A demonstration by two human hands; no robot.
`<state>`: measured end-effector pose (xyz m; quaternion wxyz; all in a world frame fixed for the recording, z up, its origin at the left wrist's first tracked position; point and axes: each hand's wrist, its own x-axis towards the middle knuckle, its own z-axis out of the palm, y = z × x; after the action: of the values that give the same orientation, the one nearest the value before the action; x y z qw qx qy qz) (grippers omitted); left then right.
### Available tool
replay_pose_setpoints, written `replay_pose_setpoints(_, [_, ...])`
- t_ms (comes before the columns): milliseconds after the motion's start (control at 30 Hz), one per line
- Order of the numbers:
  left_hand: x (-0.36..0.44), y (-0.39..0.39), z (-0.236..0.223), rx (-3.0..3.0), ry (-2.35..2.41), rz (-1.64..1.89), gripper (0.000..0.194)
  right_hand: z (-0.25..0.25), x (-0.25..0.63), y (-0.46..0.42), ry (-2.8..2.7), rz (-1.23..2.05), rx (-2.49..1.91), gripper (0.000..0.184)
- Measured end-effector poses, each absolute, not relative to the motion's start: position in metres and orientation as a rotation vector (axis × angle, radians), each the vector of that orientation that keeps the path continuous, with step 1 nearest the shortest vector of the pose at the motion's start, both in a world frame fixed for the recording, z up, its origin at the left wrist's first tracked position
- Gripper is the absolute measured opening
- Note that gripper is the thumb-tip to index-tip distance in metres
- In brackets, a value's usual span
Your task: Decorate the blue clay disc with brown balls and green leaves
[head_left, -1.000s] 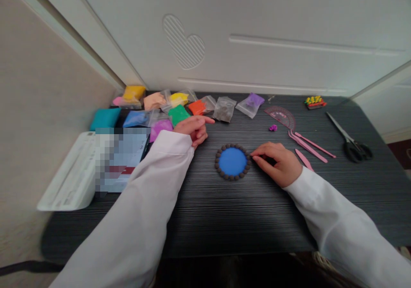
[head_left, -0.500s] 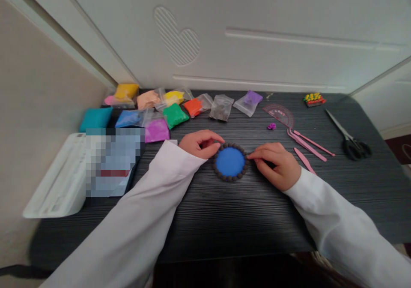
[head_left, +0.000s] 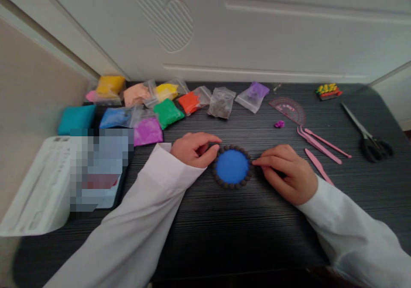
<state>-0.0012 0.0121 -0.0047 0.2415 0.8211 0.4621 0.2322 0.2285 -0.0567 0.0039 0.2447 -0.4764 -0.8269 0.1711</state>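
A flat blue clay disc [head_left: 232,166], ringed with small dark brown clay balls, lies on the black table. At its upper left rim is my left hand [head_left: 195,148], thumb and index tips close together against the balls and the other fingers curled. My right hand [head_left: 287,173] is at the right rim, fingers gathered, the index tip on a dark ball and the thumb bent below. Between them the hands hold the disc by its edge. Whether a loose ball is under the right fingertips is too small to tell.
Bagged clays, including a green one [head_left: 168,113] and a grey-brown one [head_left: 221,103], line the back. At right lie a protractor [head_left: 289,109], a purple clay bit [head_left: 279,124], pink tweezers [head_left: 321,146], a pink knife [head_left: 318,164] and scissors [head_left: 369,140]. A blurred phone-like screen [head_left: 105,168] is left.
My left hand came down from pointing above the disc to its upper left rim, its fingers closing in. My right hand stays at the right rim. The view has tilted and moved closer.
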Motion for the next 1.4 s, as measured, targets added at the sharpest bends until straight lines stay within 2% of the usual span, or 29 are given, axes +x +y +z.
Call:
replay_pose_setpoints(633, [0.002,0.011,-0.004,2.318,1.27,0.51,0.024,0.003,0.227,-0.058,-2.26,0.44,-1.326,0.023])
replay_pose_setpoints(833, [0.002,0.006,-0.002,2.375,1.267,0.595,0.03,0.005,0.224,-0.058,-2.191,0.429,-1.435,0.019])
replay_pose_setpoints(1033, [-0.002,0.002,-0.002,2.617,0.932,0.733,0.02,0.005,0.22,-0.058,-2.199,0.4,-1.453,0.019])
replay_pose_setpoints(1400, [-0.001,0.001,-0.005,2.824,0.765,0.642,0.023,0.004,0.22,-0.058,-2.24,0.411,-1.456,0.02])
